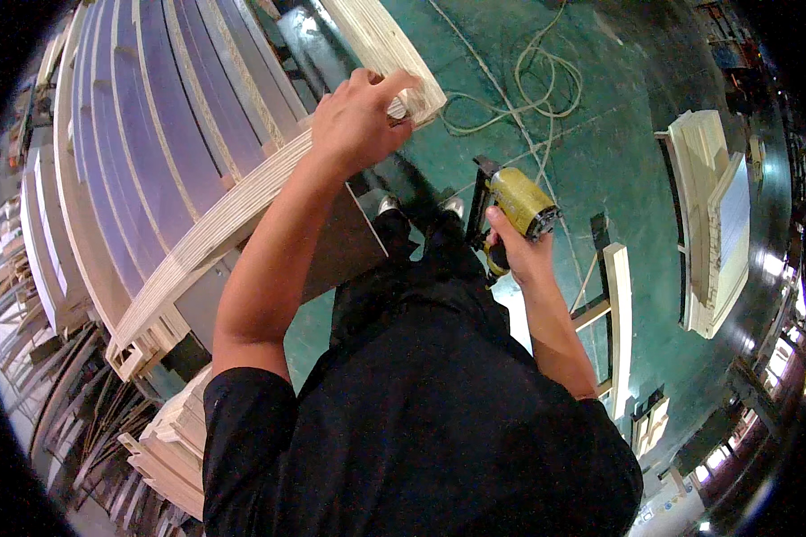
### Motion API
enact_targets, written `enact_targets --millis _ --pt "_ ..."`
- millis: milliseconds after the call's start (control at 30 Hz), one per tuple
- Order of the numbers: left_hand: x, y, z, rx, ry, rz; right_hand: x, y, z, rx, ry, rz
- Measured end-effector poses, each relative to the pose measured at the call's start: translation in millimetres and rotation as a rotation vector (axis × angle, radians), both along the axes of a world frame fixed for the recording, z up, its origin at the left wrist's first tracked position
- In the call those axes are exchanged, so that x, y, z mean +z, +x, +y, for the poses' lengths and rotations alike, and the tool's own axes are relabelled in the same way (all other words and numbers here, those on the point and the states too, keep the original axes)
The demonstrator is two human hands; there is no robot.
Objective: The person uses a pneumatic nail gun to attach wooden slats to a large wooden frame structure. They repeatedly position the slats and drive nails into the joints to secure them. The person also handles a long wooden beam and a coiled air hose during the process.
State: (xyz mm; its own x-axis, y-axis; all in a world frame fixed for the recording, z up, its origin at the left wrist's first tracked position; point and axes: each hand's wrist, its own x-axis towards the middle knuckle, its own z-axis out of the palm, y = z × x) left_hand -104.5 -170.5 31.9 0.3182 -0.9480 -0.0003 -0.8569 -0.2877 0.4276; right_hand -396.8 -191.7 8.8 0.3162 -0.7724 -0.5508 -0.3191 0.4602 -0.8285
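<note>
My left hand (358,125) is at the front corner of a large wooden frame, its fingers curled on the end of a pale laminated wooden beam (390,40). The thumb and index finger are bent around the beam's end; the other fingertips are partly hidden. Under my left forearm runs the frame's long layered edge board (215,219). Out to the right, my right hand (524,255) grips a yellow and black nail gun (521,199) by its handle. The gun is held apart from the frame, above the green floor.
Purplish panels (157,107) with pale strips fill the frame at left. A coiled pale hose (560,107) lies on the green floor (618,152). Stacked boards (703,206) stand at far right, and a small wooden frame (616,322) sits nearer. Timber (175,443) is piled at lower left.
</note>
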Motion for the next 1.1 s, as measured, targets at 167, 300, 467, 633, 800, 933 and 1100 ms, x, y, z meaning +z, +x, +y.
enact_targets --millis 167,300,467,633,800,933,1100 --pt "0.5 -2.7 0.9 0.003 -0.002 -0.001 -3.2 -10.8 2.6 0.059 -0.069 -0.099" --pt "9.2 -3.0 0.8 -0.012 0.043 -0.009 -20.9 -29.2 -3.0 0.092 -0.107 -0.176" --pt "7.8 -0.6 1.5 -0.022 0.091 0.013 -16.5 -41.5 -8.5 0.114 -0.037 -0.273" --pt "-5.7 40.5 3.4 -0.268 0.102 0.101 -15.9 -51.4 -11.7 0.068 0.171 -0.429" --pt "72.7 60.0 -23.9 -0.552 0.460 -0.237 -10.9 -49.3 -17.3 0.054 0.155 -0.292" --pt "86.1 74.8 -52.1 -0.807 0.341 -0.416 4.4 -36.0 -20.4 0.079 0.095 -0.257" --pt "59.1 92.9 -76.2 -0.936 0.352 -0.307 44.0 5.3 -13.1 0.077 0.049 -0.127"
